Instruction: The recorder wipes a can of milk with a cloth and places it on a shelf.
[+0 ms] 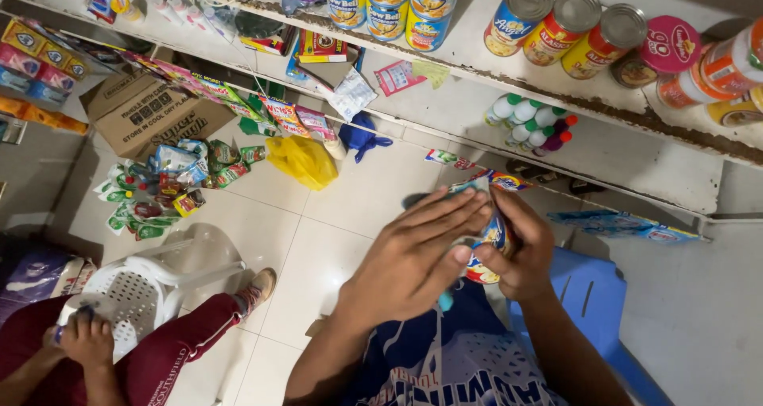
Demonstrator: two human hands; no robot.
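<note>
Here, colourful sachet strip (491,235) between left hand (413,259) and right hand (520,251).

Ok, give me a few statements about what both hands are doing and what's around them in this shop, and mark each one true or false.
1. Both hands hold a small colourful packet. True.
2. The left hand lies flat on the floor. False: it is raised, pressed against the packet.
3. Tin cans lie on the upper shelf. True.
4. The plastic chair is red. False: it is white.
5. The right hand is empty. False: it grips the packet.
</note>
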